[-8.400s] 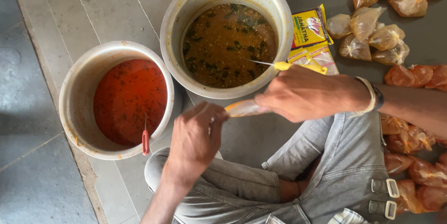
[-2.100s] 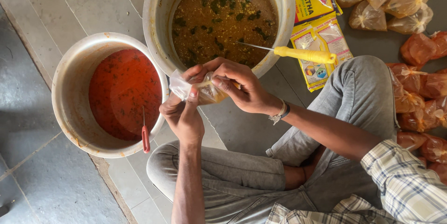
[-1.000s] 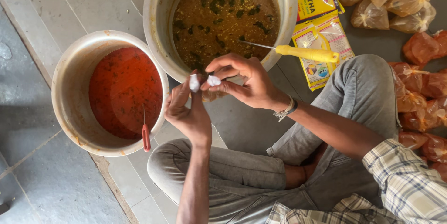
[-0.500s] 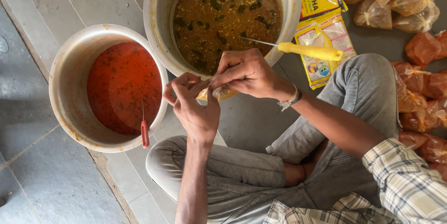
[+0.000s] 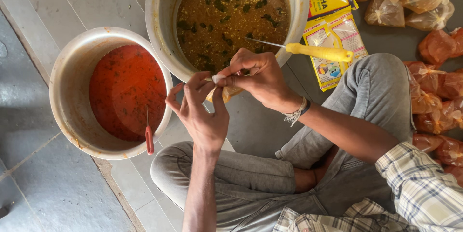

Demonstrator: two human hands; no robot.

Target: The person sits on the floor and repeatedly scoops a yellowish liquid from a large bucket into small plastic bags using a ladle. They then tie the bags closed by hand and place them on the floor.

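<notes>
left hand (image 5: 205, 116) pinching small filled plastic pouch (image 5: 223, 93) | right hand (image 5: 255, 77) gripping its twisted neck | beside brown-curry pot (image 5: 159, 29), near red-sauce pot (image 5: 65, 97)

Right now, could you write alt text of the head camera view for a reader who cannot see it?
A seated person's left hand and right hand pinch the neck of a small filled plastic bag above their lap. Before them stand a pot of red sauce and a pot of brown curry; tied filled bags lie at right.
</notes>
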